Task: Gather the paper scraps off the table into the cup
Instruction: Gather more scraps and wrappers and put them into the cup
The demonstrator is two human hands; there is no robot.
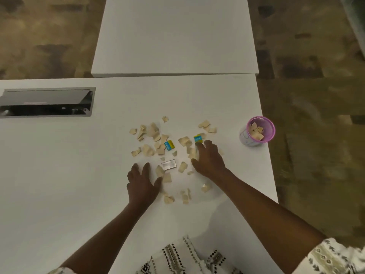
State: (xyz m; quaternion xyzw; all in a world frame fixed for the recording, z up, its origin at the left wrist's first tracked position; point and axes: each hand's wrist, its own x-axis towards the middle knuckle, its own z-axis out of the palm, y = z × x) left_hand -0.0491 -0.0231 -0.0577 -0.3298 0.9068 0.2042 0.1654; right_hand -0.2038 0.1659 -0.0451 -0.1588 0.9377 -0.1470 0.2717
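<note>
my left hand [140,182]: flat, fingers spread, holding nothing
my right hand [209,159]: palm down on scraps, grip unclear
paper scraps [158,141]: scattered mid-table
cup [257,131]: at right table [59,175] edge, some scraps inside

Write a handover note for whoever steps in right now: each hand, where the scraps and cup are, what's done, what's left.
Left hand: open, flat on the table, touching scraps at its thumb.
Right hand: fingers curled over a few scraps; whether the grip has closed is unclear.
Cup: upright near the table's right edge, some scraps already inside.
Paper scraps: most lie scattered mid-table, with two blue-yellow pieces and a silver piece.
Left: gather the rest into the cup.
</note>
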